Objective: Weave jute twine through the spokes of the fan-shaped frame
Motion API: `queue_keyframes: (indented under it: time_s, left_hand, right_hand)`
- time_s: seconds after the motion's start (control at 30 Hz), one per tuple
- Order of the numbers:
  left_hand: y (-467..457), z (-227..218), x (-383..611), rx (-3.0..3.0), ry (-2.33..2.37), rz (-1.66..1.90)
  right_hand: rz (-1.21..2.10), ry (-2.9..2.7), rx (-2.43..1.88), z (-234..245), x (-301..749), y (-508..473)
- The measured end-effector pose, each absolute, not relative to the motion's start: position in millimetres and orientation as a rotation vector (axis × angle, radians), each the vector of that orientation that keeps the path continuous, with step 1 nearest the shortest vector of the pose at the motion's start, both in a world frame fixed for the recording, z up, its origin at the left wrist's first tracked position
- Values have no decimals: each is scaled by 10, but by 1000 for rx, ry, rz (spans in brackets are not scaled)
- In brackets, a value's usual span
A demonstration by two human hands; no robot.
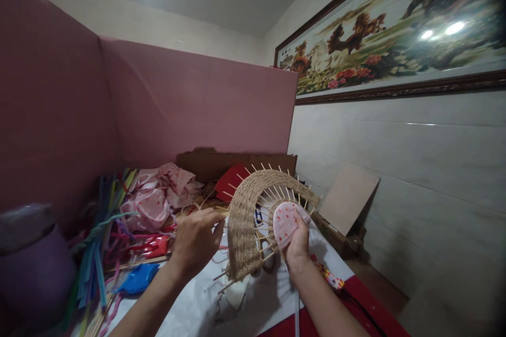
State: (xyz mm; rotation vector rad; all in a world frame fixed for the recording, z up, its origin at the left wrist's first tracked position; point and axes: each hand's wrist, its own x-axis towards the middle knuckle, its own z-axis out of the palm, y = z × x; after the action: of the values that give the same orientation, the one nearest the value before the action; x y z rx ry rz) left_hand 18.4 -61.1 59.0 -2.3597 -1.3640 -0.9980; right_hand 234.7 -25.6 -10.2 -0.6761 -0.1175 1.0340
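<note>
Tan woven-cord, wood-spoked arched fan (242, 237): R hand (299, 239) pinches its red-dotted pink cloth hub (283, 221); L hand (198, 237) curled nr fan, grip unclear.

tall flat pink partition (205, 97), pale glossy tiled wall (443, 152) right of the partition, wide brown-framed horse picture (356, 52) right of it, grey ceiling (237, 10) above it
</note>
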Motion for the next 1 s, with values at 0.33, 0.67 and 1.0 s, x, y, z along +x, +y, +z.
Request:
queue_keyframes:
  time_s: [0.33,0.67,1.0]
  left_hand:
    - [-608,556,223,-2358,-1272,-941]
    - [-578,493,237,-2396,-1153,-1031]
    - [-616,551,203,-2606,-1168,-1105]
  right_hand:
    - [1033,-135,-677,-114,2364,-255]
    - [1039,-125,-691,-115,2382,-248]
    - [966,-140,-726,-157,2446,-215]
